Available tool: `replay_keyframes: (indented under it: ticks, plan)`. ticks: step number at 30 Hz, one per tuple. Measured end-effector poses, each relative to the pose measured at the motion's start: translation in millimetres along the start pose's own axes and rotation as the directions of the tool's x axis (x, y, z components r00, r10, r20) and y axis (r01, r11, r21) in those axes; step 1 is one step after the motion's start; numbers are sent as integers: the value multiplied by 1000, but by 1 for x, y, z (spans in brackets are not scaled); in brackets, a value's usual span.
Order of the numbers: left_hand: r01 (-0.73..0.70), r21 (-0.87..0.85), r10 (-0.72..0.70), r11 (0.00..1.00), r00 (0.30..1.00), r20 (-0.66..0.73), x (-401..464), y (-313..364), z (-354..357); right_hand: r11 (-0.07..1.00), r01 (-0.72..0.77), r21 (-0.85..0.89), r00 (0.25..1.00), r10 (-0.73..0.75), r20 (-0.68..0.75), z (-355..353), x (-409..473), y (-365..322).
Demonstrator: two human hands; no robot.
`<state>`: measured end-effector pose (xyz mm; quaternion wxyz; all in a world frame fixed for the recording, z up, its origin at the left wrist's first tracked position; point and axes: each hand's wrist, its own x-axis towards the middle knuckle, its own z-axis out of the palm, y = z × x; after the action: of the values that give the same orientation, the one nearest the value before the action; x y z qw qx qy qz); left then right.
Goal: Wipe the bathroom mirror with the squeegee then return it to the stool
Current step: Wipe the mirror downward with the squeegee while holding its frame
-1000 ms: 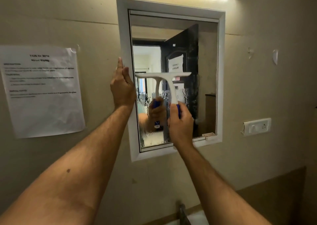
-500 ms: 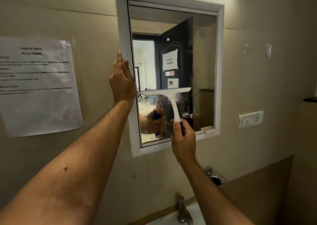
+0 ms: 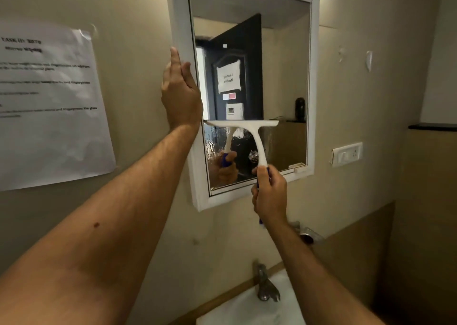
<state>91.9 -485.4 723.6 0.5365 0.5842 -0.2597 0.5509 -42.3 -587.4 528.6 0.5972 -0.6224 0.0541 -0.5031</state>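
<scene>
2 hands busy: right hand (image 3: 270, 196) clamped on squeegee (image 3: 249, 131) handle, blade low on mirror (image 3: 284, 64) glass; left hand (image 3: 181, 94) flat, fingers straight, bracing frame. Risk: wet film below blade, uneven pressure leaves streaks. Stool not visible.

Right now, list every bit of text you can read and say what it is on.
"Laundry Machine", mirrored: paper sign on the dark door reflected in the mirror.
"TASK ID" heading, number blurred: paper sheet taped to the wall; body lines too blurred to read.
Wall switch plate: no legible marking.
</scene>
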Motion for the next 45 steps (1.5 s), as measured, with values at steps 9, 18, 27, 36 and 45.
replay_keyframes:
  ticks: [9,18,27,36,45]
  plan:
    - [23,-24,-22,999,1000,12,-12,0,-2,987,28,-160,1000,-27,5,6,29,-28]
    - [18,6,-18,1000,1000,-20,-7,9,2,984,48,-173,997,-35,76,-30,-4,25]
    - [-6,44,7,999,1000,-15,-5,12,-5,979,88,-182,992,-69,107,-1,50,-64]
    - [14,65,-13,998,1000,-27,-10,18,-3,984,55,-170,991,-33,128,-33,-14,20]
    - [13,36,-13,999,1000,-12,-6,14,-2,982,118,-148,992,-108,71,-5,57,-43]
